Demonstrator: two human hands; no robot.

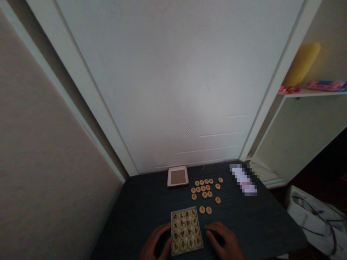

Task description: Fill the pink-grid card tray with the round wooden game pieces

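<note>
A small tray (172, 214) packed with several round wooden game pieces marked in black lies at the near edge of a dark table (141, 206). My left hand (155, 243) rests on the table against the tray's left side, fingers curled toward it. My right hand (223, 240) lies flat on the table just right of the tray, fingers stretched toward its edge. Neither hand holds anything. Several loose round pieces with red marks (204, 189) are scattered beyond the tray.
A pink-rimmed square box lid (178, 176) sits at the table's far edge by the white door (168, 83). A blurred flat object (244, 179) lies at the far right. A white shelf (311, 94) carries a yellow item and pink things. A bag (317, 216) sits on the floor to the right.
</note>
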